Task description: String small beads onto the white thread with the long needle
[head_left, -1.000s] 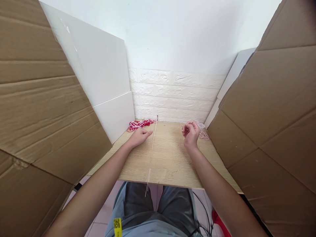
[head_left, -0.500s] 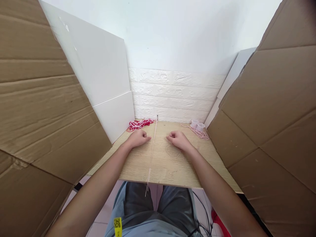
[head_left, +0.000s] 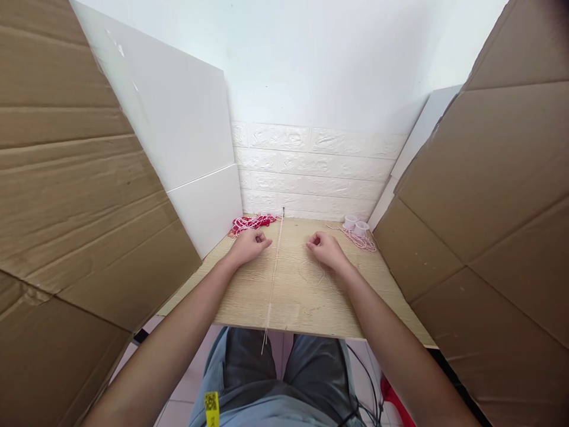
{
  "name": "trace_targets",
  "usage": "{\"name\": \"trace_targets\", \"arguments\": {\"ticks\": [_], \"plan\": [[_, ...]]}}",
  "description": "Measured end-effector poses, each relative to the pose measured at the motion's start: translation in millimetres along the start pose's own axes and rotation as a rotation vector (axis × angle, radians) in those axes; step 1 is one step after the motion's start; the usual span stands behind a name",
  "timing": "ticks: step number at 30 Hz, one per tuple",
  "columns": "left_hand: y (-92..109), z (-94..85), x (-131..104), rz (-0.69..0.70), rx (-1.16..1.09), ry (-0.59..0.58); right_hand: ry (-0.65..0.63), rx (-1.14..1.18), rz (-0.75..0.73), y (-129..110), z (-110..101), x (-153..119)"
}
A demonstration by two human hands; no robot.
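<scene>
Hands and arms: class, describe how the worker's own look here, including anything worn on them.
The left hand and right hand wear no visible gloves; rings are too small to tell. The left forearm and right forearm are slender, narrowing toward the wrists, with no sleeve, watch, bracelet, cable or marking showing.

Bright soft light, white wall (head_left: 320, 65) washed pale, wide-angle stretch, dark blurred top-right corner

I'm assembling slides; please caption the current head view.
Left hand and right hand flank a pale cord running down a wooden tabletop, red and white strings behind.
</scene>
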State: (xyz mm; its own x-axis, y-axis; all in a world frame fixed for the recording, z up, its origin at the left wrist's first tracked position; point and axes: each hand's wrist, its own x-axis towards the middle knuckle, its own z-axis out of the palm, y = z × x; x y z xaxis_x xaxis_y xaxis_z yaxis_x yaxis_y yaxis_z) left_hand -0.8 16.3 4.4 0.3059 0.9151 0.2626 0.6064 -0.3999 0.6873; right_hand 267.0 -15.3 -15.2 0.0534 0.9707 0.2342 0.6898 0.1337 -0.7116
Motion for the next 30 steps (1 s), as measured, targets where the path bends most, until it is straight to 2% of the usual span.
{"name": "trace_targets", "arguments": {"ticks": [2,6,11,18,25,30], "plan": [[6,0.5,-1,0.022,-0.157,-0.039,0.039,0.193,0.019,-2,-3,2],[25,0.8,-8,0.106,-0.425,-0.247,-0.059,0.554,0.075,-11,-9,2],[39,-0.1,-16,0.125,-0.544,-0.446,-0.22,0.677,0.11,-25,-12,-8],[45,3.9,-21,0.093,-0.575,-0.706,-0.294,0.739,0.039,-29,-7,-12],[57,6.1,-24,0.105,-0.564,-0.758,-0.287,0.712,0.046,-34,-11,-14],[57,3.7,-24,0.095,-0.618,-0.802,-0.277,0.676,0.037,-34,-11,-13]]}}
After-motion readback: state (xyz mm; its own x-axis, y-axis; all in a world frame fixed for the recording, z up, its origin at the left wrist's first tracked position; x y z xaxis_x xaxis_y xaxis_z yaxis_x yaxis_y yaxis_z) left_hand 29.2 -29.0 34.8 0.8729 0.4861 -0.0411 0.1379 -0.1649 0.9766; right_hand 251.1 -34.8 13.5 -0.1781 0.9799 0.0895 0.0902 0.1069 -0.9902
